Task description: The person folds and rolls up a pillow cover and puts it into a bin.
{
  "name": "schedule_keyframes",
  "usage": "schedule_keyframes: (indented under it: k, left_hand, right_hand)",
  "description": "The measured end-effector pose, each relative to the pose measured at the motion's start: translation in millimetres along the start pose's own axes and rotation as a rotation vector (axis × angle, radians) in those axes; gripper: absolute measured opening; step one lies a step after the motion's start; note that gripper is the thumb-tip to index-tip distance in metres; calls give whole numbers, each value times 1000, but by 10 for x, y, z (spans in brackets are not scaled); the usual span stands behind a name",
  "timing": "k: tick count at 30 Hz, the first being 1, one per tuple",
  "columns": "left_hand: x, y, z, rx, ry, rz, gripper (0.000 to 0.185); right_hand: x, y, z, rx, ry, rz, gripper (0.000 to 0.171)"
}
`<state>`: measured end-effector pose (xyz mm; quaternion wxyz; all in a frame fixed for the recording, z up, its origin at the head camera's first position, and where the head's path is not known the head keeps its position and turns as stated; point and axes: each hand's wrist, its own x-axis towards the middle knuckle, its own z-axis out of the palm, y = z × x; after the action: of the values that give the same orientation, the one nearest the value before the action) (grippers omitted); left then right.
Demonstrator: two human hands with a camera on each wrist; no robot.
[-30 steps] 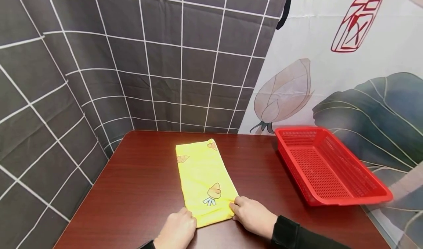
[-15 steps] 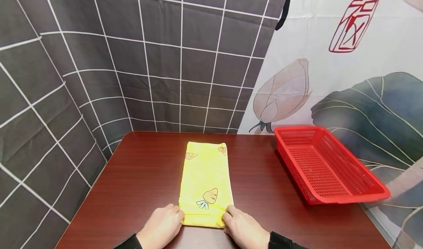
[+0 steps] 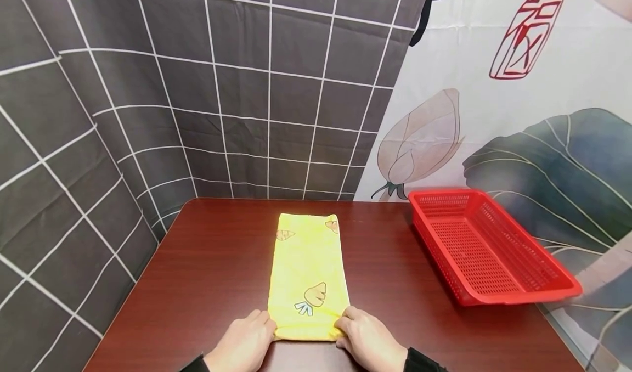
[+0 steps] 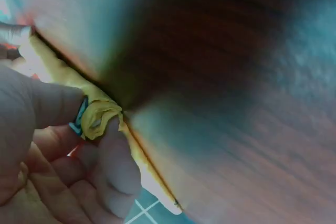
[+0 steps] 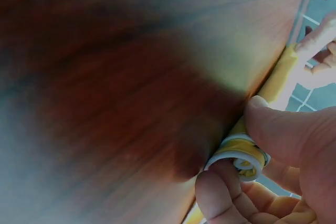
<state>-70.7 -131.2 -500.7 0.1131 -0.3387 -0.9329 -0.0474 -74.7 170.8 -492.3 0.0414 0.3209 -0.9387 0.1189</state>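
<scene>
A yellow towel (image 3: 308,262) printed with carrots lies lengthwise on the table as a folded strip. Its near end is turned into a small roll, whose spiral end (image 4: 100,118) shows in the left wrist view. My left hand (image 3: 244,339) pinches the left end of this roll between thumb and fingers. At the right end, my right hand (image 3: 370,336) pinches it the same way; in the right wrist view the thumb and fingers (image 5: 273,129) hold the layered roll end (image 5: 244,161). The far part of the towel lies flat.
A red plastic basket (image 3: 494,251) with perforated sides stands at the right of the reddish-brown table (image 3: 212,262). Behind the table hang a grey cloth with a white grid (image 3: 237,114) and a white cloth with painted flowers (image 3: 419,136).
The towel has swung from slanting to nearly straight, its far end shifting right. Both hands have moved left with the near end, keeping their grip. In the last half second little has moved.
</scene>
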Motion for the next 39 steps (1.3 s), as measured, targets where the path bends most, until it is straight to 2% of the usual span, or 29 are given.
schedule_keyframes:
  k: [6, 10, 12, 13, 17, 18, 20, 23, 30, 34, 37, 39]
  left_hand:
    - [19, 1, 4, -193, -158, -148, 28]
    - [94, 19, -6, -238, -226, -294, 33]
    - [125, -41, 148, -230, -263, -349, 36]
    - [149, -58, 175, -241, -295, -377, 37]
    - [227, -118, 175, -275, -410, -412, 39]
    - [252, -94, 72, -292, -433, -423, 40]
    - [290, -56, -83, -300, -446, -431, 40]
    - [333, -15, -170, -267, -438, -452, 41]
    - [381, -82, -137, -190, -465, -551, 51]
    - [391, -128, -122, -181, -452, -561, 54]
    - [400, -127, -130, -161, -441, -562, 53]
    - [395, -123, -132, -159, -405, -538, 51]
  right_hand:
    - [-23, 27, 13, 14, 37, -28, 18]
    - [-18, 37, 14, 2, 41, -38, 18]
    - [-7, 39, 11, -3, 37, -41, 18]
    - [-1, 38, 8, 0, 29, -39, 18]
    - [22, 26, 5, 14, -8, -27, 17]
    - [25, 26, 5, 18, -19, -23, 17]
    - [32, 24, 7, 18, -30, -21, 17]
    - [39, 31, 3, 5, -31, -29, 16]
    - [1, 82, 15, -9, 31, -82, 18]
    - [12, 98, 17, -19, 53, -106, 18]
    - [47, 102, 0, -26, 31, -97, 18]
    - [71, 96, -15, -32, 3, -87, 18]
